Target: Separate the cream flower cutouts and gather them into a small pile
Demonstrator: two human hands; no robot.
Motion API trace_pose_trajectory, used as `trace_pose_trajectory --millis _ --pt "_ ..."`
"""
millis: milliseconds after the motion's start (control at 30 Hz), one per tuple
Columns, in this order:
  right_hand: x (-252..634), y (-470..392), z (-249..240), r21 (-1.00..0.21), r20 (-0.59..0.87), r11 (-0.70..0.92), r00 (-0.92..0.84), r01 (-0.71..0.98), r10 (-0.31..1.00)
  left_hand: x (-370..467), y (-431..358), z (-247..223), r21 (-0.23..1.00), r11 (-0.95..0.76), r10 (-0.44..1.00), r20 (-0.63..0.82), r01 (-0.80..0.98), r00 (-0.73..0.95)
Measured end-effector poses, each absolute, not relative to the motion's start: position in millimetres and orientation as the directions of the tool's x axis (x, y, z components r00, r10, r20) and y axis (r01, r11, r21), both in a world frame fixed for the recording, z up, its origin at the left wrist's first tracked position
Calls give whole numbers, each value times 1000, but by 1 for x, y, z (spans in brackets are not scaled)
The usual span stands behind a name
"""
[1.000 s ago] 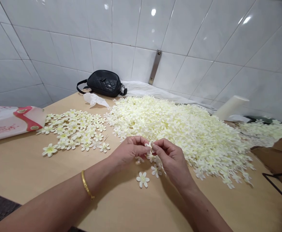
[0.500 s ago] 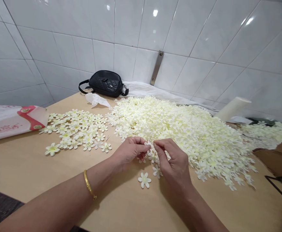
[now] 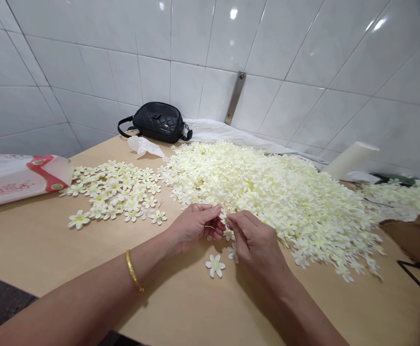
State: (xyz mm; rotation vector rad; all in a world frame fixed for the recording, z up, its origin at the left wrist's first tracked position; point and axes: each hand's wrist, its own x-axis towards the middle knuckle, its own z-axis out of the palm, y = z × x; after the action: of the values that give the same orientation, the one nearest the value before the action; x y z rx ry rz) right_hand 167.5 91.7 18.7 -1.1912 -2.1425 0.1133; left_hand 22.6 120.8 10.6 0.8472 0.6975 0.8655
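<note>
My left hand [image 3: 201, 222] is held above the table at the near edge of a big heap of white artificial flowers [image 3: 238, 178]. Its thumb rests along the index finger and the other fingers curl below; whatever lies between them is too small to make out. Facing it, my right hand [image 3: 256, 240] pinches a small white flower [image 3: 223, 219] between thumb and forefinger, right at the left fingertips. Below the hands lies a single loose flower [image 3: 215, 265], face up. Another flower [image 3: 233, 252] is partly covered by my right hand.
Left of the heap, a smaller group of flowers [image 3: 112, 192] is spread on the wooden table [image 3: 181, 307]. A printed plastic bag [image 3: 18, 180], crumpled tissue [image 3: 145, 146] and black handbag [image 3: 159, 122] lie beyond. A white roll [image 3: 352, 160] leans near the tiled wall; cardboard [image 3: 414, 235] is at right.
My left thumb has lifted and straightened, and the lower fingers have loosened a little. The right hand has shifted slightly down, still pinching. The view has moved slightly.
</note>
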Motion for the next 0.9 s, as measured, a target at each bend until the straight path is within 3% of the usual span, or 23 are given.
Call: trace_pose_trajectory --millis 200,500,733,900 --pt "169 92 14 -325 509 536 -334 779 793 23 118 10 855 389 850 -190 -342 492" --pt "165 91 20 -631 369 337 -112 698 923 22 118 16 851 390 837 -167 -352 522" --pt "161 91 19 -618 421 356 -88 702 903 21 118 16 847 381 844 -154 -371 514" --pt "161 91 22 -793 283 262 -48 550 958 21 119 17 840 398 837 -167 -370 522"
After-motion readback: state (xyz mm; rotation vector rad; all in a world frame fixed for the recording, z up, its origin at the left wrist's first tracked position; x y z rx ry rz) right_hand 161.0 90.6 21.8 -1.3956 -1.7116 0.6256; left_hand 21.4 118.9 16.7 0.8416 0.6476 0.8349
